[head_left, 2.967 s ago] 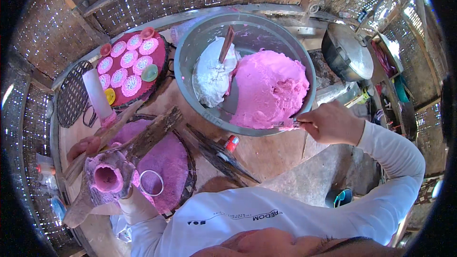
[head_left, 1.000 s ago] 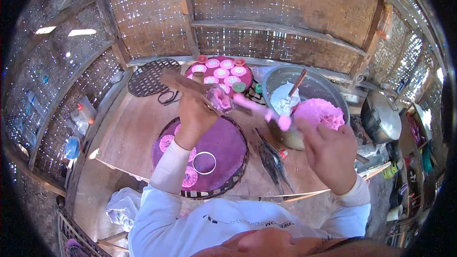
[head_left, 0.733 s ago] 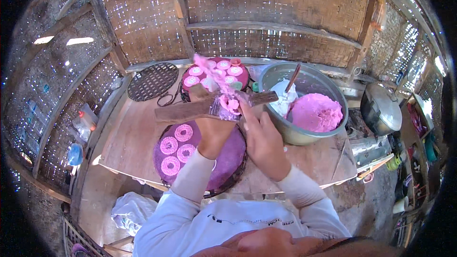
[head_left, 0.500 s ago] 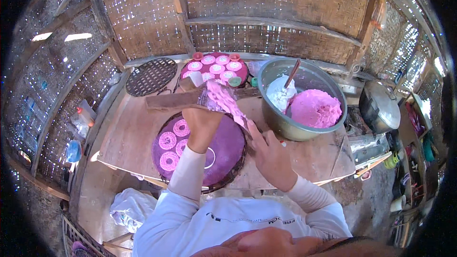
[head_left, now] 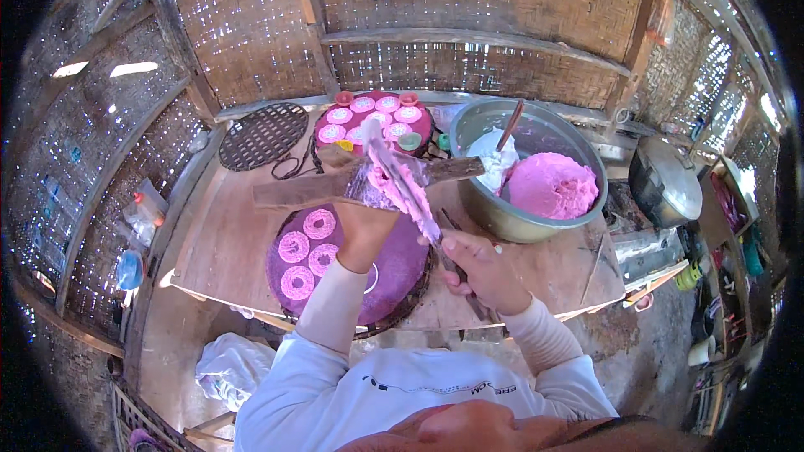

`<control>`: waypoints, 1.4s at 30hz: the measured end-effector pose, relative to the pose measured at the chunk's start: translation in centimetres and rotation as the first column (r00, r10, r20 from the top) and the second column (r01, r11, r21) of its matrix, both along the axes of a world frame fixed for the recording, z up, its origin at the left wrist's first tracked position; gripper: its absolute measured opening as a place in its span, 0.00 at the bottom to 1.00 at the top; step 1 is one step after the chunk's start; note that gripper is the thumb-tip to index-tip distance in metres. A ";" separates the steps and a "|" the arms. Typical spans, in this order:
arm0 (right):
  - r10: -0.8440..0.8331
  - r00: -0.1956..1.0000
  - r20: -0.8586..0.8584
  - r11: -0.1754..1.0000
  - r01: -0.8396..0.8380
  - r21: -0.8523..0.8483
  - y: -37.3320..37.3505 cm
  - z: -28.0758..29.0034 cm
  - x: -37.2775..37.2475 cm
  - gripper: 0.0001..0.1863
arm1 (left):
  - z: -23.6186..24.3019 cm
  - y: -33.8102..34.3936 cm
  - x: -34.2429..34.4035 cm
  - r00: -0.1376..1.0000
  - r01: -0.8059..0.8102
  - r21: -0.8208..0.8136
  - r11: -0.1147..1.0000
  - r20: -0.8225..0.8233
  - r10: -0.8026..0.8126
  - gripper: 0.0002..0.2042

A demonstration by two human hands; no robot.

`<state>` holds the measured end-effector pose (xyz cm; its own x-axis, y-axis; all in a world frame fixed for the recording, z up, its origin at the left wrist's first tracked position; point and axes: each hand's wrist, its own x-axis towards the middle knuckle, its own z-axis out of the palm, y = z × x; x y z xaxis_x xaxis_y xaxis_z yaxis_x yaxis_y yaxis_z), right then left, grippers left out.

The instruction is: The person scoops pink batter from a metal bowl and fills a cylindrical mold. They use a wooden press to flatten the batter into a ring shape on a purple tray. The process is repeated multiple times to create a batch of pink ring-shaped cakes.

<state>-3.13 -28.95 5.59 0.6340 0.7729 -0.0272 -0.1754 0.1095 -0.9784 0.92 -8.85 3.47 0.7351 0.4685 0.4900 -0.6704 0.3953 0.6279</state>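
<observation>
My left hand point(head_left: 367, 230) holds up a long brown wooden board point(head_left: 306, 191) from below. Its fingers are mostly hidden behind the wood. Clear plastic point(head_left: 360, 188) lies at the board's middle. My right hand point(head_left: 487, 272) is closed round the handle of a long flat spatula point(head_left: 408, 188), its blade smeared with pink dough and tilted across the board and plastic. Under my left forearm, a round purple tray point(head_left: 398, 272) bears several pink dough rings point(head_left: 294, 247) on its left side, and a thin white ring shows partly beside my wrist.
On the right stands a large grey-green basin point(head_left: 523, 233) with pink dough point(head_left: 554, 186), white dough point(head_left: 494, 159) and a brown stick. At the back, a second tray point(head_left: 343, 99) holds several pink-and-white rounds and small cups. A woven tray point(head_left: 264, 136) and a lidded pot point(head_left: 666, 184) flank the table.
The spatula has turned edge-on, its tip now higher above the board. My right hand has moved slightly down and rolled over, showing the handle. The board's right end has come clear, reaching the basin.
</observation>
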 end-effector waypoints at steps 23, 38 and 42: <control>0.403 0.714 -0.573 0.914 -0.275 0.299 -1.0 -3.7 0.8 0.16 | 0.2 1.6 0.4 0.999 -0.032 0.261 0.965 0.029 0.025 0.10; -0.248 0.414 0.876 0.745 0.659 -0.100 -1.2 1.5 0.1 0.11 | -1.0 3.2 2.6 0.997 0.015 0.121 0.992 0.079 -0.025 0.07; -0.229 0.411 0.882 0.775 0.625 -0.090 -1.7 -0.4 -0.5 0.11 | 1.5 2.1 1.7 0.736 -0.602 0.604 0.521 0.169 0.655 0.22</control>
